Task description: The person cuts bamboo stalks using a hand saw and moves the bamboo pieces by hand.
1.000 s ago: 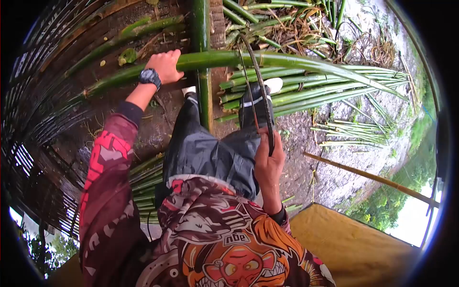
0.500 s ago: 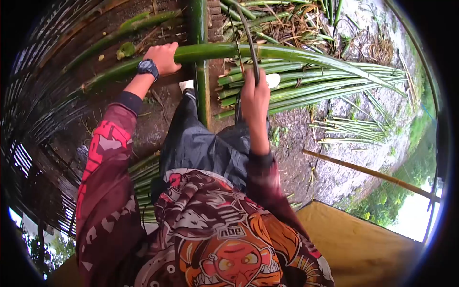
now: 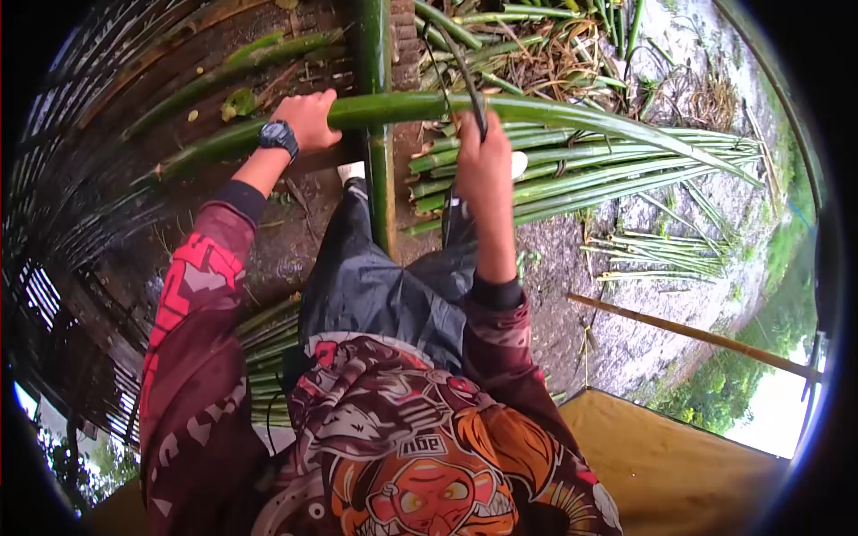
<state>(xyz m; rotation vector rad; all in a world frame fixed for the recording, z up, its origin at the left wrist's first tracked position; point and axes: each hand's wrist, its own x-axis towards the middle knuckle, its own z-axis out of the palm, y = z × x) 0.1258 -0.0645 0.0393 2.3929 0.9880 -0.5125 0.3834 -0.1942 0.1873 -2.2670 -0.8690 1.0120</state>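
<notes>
Under us the ground [image 3: 554, 259] is dark, damp-looking soil, paler toward its right edge, where greenery [image 3: 715, 393] borders it. Cut green stalks [image 3: 617, 161] lie there beside our legs, with a mustard tarp [image 3: 643, 447] nearer us. The long green pole [image 3: 393, 108] crosses a support pole [image 3: 382, 179] beyond its near end; our left hand [image 3: 308, 121] wraps its fingers round it, our right hand's [image 3: 484, 156] fingers close on a saw [image 3: 466, 71].

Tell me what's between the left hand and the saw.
In the head view, a stretch of the held bamboo runs between the left hand and the saw, crossing over another green pole.
</notes>
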